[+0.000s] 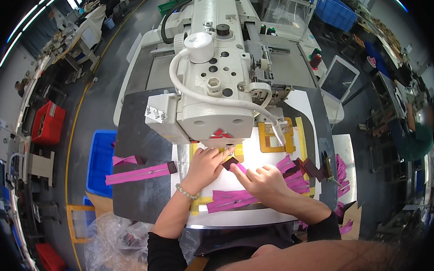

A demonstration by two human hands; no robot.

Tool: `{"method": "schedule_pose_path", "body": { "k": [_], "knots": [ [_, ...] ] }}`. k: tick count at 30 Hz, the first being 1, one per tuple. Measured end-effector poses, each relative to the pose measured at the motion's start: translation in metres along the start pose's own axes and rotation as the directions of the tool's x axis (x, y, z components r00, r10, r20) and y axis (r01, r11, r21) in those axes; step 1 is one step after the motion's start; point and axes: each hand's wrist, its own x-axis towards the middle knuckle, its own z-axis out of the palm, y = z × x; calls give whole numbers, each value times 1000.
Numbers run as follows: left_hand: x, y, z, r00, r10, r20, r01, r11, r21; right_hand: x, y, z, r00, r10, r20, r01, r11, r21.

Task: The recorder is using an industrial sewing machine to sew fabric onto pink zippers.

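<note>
"Magenta zipper strip [241, 167] with dark end tab [230, 163], in the head view: where?"

"Between both hands, near the white sewing head [216, 121]."

"Gripped?"

"Touched by a fingertip of the right hand [268, 184]; pinched or merely pressed, cannot tell."

"And with the left hand [206, 168]?"

"Fingers bent just beside the tab; closed on anything, cannot tell."

"Nearby?"

"More magenta strips [140, 174] on the dark table [138, 125]."

The white metal sewing machine [194, 73] is cut off by the upper edge; what the left hand [204, 169] touches beneath its head [216, 123] is unclear. The right hand [268, 183] partly hides the magenta fabric zippers [228, 202]. At right, 1 green-clothed person [417, 138] is blurred.
</note>
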Motion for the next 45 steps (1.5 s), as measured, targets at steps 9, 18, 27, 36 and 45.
{"method": "schedule_pose_path", "body": {
  "k": [9, 18, 27, 36, 45],
  "knots": [
    [-6, 0, -9, 999, 16, 50, -12, 998, -65, -4, -13, 1, 979, -184, -89, 192, 977, 88],
    [-4, 9, -22, 993, 4, -114, -11, 998, -69, -6, -24, -15, 971, -89, -223, 180, 884, 431],
    [-7, 14, -33, 857, 192, -478, -180, 981, 72, -8, -29, -50, 993, 0, 115, -111, 248, 962],
    [-8, 9, -50, 992, 66, -105, -109, 866, -487, -30, -35, -41, 857, -177, 484, -511, -176, 841],
    [-15, 6, -37, 988, 88, 123, -42, 942, -333, -23, -40, -5, 906, 105, 410, -416, 394, 819]
  ]
}}
